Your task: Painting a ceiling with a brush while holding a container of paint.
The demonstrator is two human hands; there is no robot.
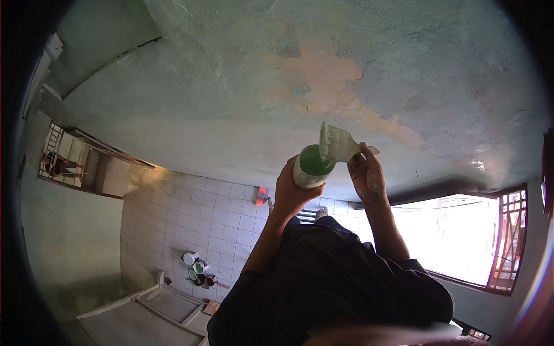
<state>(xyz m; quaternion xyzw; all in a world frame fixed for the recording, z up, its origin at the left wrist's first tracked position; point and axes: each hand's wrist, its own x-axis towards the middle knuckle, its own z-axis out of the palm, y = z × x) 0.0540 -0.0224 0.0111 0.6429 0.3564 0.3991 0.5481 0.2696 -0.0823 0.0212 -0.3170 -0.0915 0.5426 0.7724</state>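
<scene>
My left hand (288,193) is wrapped around a white paint can (307,180) whose inside is coated green; how much paint it holds I cannot tell. In my right hand (366,176) is a wide paintbrush (340,144), gripped by its handle. The pale bristles, smeared with paint, stand beside the can's right rim, close to its mouth. Dabs of paint mark my right hand and wrist. Ahead of both hands rises a pale green wall (231,104), with a bare tan patch (334,72) where the coating has come off.
Far below lies a white tiled floor (190,219). Several paint containers (199,267) are grouped on it at the lower left, near a white panel frame (138,297). A red-orange object (262,195) lies below my left hand. At right is a bright doorway (450,236) with a barred gate (509,239).
</scene>
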